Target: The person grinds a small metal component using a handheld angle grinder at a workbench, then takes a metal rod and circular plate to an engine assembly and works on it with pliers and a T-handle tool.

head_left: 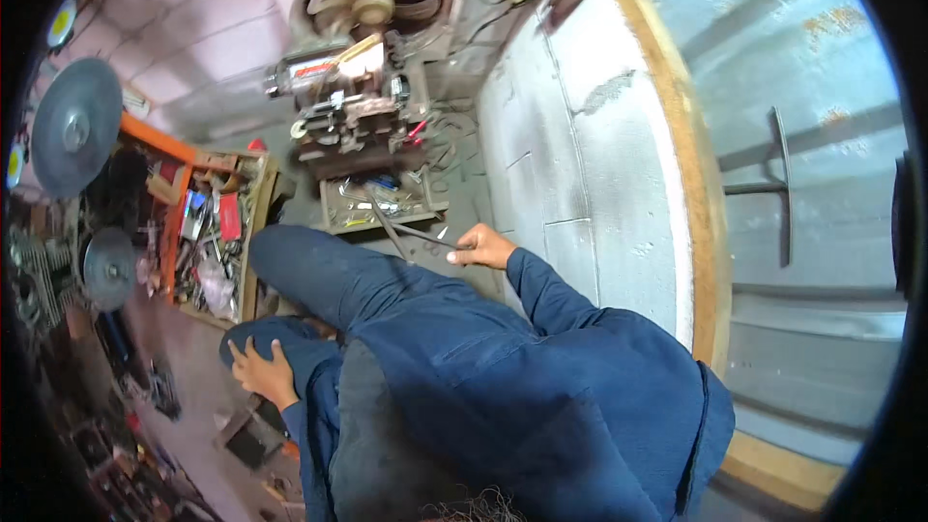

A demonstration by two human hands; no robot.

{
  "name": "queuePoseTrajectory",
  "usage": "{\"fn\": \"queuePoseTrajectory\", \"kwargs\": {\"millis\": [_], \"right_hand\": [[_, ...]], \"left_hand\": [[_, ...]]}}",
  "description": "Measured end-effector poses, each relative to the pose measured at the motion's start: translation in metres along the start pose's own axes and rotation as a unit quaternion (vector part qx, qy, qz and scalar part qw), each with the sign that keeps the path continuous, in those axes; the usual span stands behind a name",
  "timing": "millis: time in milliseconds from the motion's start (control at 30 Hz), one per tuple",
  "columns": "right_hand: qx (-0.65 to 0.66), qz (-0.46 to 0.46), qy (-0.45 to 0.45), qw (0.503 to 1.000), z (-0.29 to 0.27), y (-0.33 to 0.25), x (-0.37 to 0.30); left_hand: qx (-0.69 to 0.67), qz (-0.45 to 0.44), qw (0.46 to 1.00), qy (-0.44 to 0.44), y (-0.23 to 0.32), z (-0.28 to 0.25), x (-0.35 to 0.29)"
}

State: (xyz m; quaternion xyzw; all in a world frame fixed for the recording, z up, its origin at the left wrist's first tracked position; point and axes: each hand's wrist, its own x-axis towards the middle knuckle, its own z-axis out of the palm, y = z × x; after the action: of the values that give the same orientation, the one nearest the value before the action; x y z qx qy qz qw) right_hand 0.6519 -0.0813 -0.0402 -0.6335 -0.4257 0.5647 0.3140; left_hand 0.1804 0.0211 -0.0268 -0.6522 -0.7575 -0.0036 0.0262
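Note:
My right hand [485, 248] is closed around the end of a long thin dark metal tool [422, 235], in front of a low tray. A second thin bar [389, 225] meets or crosses it near its far end; whether the two are joined I cannot tell. Lower left, my left hand [263, 374] rests on my bent left knee with its fingers spread and nothing in it. Beyond my right hand, the shallow tray [350, 224] contains several small metal tools. Just behind the tray stands a motor-driven machine [343, 101] with a cylindrical motor body.
A large fan [375, 8] sits in a housing against the far wall. Left of my knees is a wooden box [249, 261] full of tools and scraps. Big round discs [77, 128] stand farther left. To my right runs a grey block wall [551, 174] with a wooden edge.

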Motion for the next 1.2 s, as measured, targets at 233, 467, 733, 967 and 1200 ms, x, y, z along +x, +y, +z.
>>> {"fn": "queuePoseTrajectory", "kwargs": {"millis": [233, 467, 733, 967, 1200], "right_hand": [[0.097, -0.278, 0.208, 0.933, -0.03, -0.15, -0.038], [0.045, -0.469, 0.729, 0.497, -0.153, -0.317, -0.155], [-0.12, -0.427, 0.804, 0.396, -0.342, -0.338, -0.196], [-0.036, -0.174, 0.839, 0.514, -0.399, -0.294, -0.149], [-0.109, -0.283, 0.829, 0.47, -0.376, -0.223, -0.084]], "left_hand": [[-0.058, 0.038, 0.997, 0.026, 0.015, 0.007, 0.032], [-0.101, 0.059, 0.99, 0.076, 0.029, 0.016, 0.039], [-0.122, 0.053, 0.987, 0.094, 0.016, 0.016, 0.039], [-0.12, -0.006, 0.989, 0.082, -0.013, 0.022, 0.022], [-0.123, -0.053, 0.981, 0.139, -0.04, 0.03, 0.002]]}}
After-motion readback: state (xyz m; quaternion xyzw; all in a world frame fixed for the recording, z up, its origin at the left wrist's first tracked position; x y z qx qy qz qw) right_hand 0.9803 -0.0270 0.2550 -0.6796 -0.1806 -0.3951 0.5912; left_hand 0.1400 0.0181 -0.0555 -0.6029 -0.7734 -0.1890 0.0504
